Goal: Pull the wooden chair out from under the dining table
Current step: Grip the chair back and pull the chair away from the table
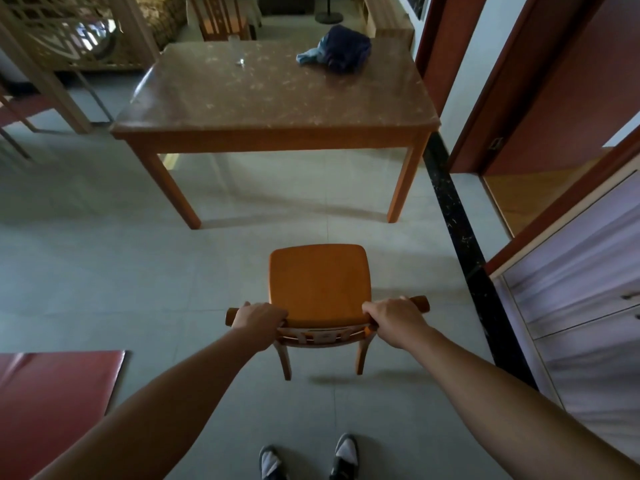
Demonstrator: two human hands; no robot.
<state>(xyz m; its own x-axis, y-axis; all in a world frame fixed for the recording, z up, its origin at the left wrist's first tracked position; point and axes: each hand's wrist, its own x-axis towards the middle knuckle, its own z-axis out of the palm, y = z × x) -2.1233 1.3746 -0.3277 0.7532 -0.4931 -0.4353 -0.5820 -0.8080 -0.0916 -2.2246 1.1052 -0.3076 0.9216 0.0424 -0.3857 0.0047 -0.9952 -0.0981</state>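
Chair: A wooden chair (320, 284) with a glossy orange-brown seat, rounded at the corners, stands on grey floor tiles (104, 265), its seat facing the table.
Chair back: A curved top rail ends in rounded tips poking out past each hand; slats show under the rail between the two grips.
Left hand: The left hand (258, 322) is wrapped over the left end of the rail, fingers (277, 315) curled tight around the wood.
Right hand: The right hand (394, 318) clasps the right end the same way, knuckles up, fingers closed on the rail.
Position: The chair sits wholly clear of the table (277, 98), well beyond the fingertips, with bare floor between seat front and table legs.
Table: Wooden frame, mottled brown top; a crumpled blue cloth (341, 48) lies at its far right corner, a small shiny item near the far middle, too small to identify.
Near the wrists: A red mat (52, 403) lies left of the left forearm; two shoes (308, 459) show below the arms.
Containers: None visible.
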